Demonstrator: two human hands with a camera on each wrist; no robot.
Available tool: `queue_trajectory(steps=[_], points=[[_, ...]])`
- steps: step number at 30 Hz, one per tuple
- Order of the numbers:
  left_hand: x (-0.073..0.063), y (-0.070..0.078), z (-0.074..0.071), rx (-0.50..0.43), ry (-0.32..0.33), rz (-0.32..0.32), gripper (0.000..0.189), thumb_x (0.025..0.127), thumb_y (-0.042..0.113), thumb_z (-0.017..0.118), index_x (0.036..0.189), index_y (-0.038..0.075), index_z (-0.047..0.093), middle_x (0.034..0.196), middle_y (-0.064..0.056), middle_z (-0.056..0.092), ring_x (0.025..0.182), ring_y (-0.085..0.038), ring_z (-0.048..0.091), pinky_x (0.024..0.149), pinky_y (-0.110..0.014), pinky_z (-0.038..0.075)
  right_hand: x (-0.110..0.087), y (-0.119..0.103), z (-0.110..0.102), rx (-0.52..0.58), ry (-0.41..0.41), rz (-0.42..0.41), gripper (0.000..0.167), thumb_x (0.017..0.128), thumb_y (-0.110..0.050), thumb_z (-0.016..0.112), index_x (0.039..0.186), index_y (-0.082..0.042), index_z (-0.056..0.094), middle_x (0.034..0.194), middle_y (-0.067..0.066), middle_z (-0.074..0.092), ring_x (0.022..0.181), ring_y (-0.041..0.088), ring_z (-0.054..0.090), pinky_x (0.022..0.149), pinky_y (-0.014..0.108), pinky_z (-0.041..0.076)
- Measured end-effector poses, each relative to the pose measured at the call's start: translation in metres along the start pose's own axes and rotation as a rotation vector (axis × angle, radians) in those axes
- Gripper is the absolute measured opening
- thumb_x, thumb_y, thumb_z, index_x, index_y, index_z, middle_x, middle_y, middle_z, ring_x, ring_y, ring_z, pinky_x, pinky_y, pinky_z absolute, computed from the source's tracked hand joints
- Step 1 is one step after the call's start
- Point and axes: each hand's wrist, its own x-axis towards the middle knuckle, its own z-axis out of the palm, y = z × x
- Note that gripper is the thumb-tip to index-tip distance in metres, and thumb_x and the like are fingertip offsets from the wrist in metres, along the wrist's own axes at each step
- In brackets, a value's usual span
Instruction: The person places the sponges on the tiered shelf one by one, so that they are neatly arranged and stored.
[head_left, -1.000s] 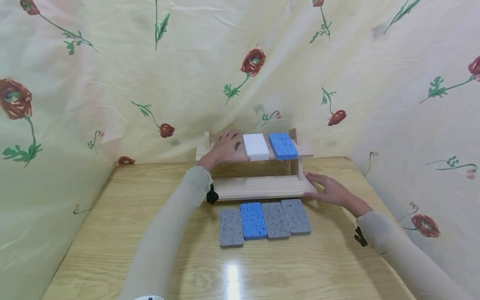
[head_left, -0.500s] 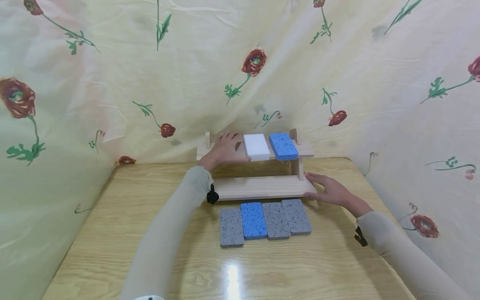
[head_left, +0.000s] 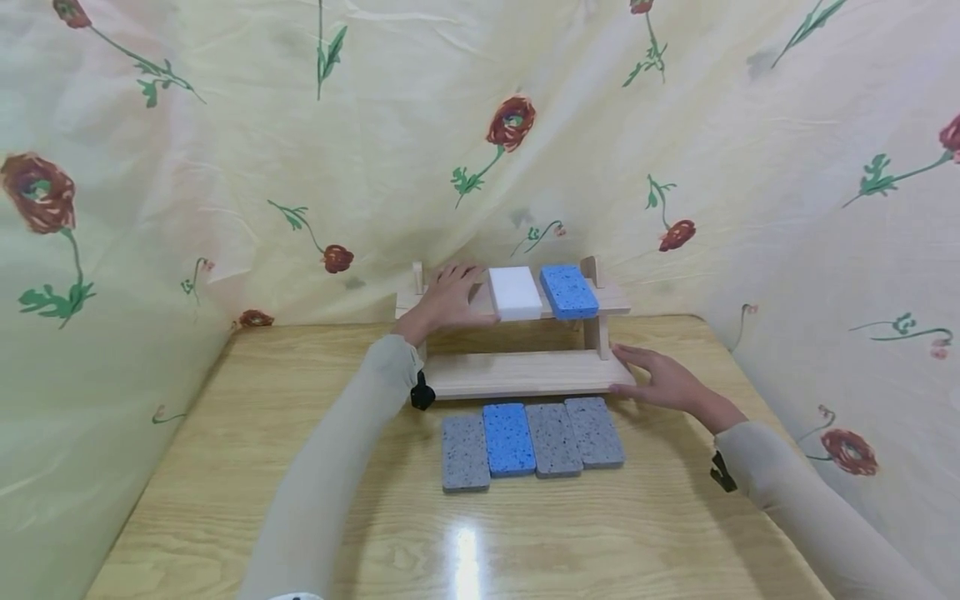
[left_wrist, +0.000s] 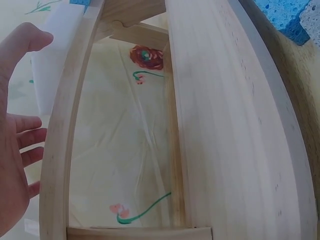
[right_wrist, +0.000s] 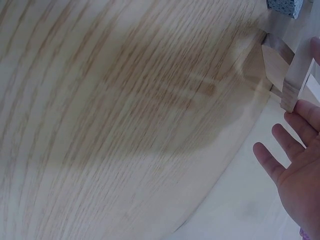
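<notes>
A pale two-tier wooden rack [head_left: 517,372] stands at the back of the table. A white sponge [head_left: 515,293] and a speckled blue sponge [head_left: 569,292] lie side by side on its top shelf. My left hand [head_left: 447,298] is at the left part of that shelf, fingers spread, thumb pointing at the white sponge. In the left wrist view, its fingertips are right by the shelf's edge [left_wrist: 65,130]. My right hand [head_left: 663,379] is at the right end of the lower shelf, thumb at the front corner. Its index fingertip touches the wood in the right wrist view; the other fingers [right_wrist: 287,142] are extended.
Before the rack, a row of sponges lies flat on the wood-grain table [head_left: 315,508]: a blue one [head_left: 510,440] with a grey one [head_left: 465,452] to its left and two more grey ones [head_left: 555,440] to its right. A flowered cloth [head_left: 360,167] hangs behind and at both sides.
Both hands, the rack and the sponges stay where they were. Only the head view shifts very slightly.
</notes>
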Motion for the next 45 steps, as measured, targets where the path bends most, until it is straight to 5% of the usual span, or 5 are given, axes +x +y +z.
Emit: queue_trajectory(steps=[22, 34, 45], points=[[-0.042, -0.005, -0.012, -0.109, 0.072, 0.067, 0.099, 0.082, 0.061, 0.071, 0.161, 0.020, 0.029, 0.164, -0.007, 0.034, 0.152, -0.030, 0.027, 0.122, -0.059, 0.024, 0.000, -0.001, -0.001, 0.005, 0.007, -0.006, 0.080, 0.092, -0.043, 0.073, 0.150, 0.004, 0.045, 0.154, 0.029, 0.044, 0.141, 0.053, 0.040, 0.112, 0.068, 0.035], [-0.073, -0.005, -0.002, -0.167, 0.077, 0.108, 0.094, 0.082, 0.049, 0.078, 0.159, 0.017, 0.035, 0.158, -0.009, 0.041, 0.146, -0.031, 0.035, 0.119, -0.060, 0.028, 0.000, 0.000, 0.000, 0.003, 0.016, -0.014, 0.081, 0.092, -0.044, 0.073, 0.150, 0.005, 0.044, 0.153, 0.030, 0.044, 0.140, 0.054, 0.040, 0.111, 0.068, 0.035], [-0.096, -0.007, 0.012, -0.129, 0.112, 0.158, 0.094, 0.078, 0.052, 0.079, 0.156, 0.017, 0.040, 0.153, -0.008, 0.046, 0.141, -0.029, 0.041, 0.116, -0.057, 0.034, 0.001, 0.000, 0.001, 0.011, 0.019, -0.011, 0.081, 0.092, -0.044, 0.073, 0.150, 0.005, 0.044, 0.154, 0.029, 0.044, 0.140, 0.054, 0.040, 0.112, 0.068, 0.034]])
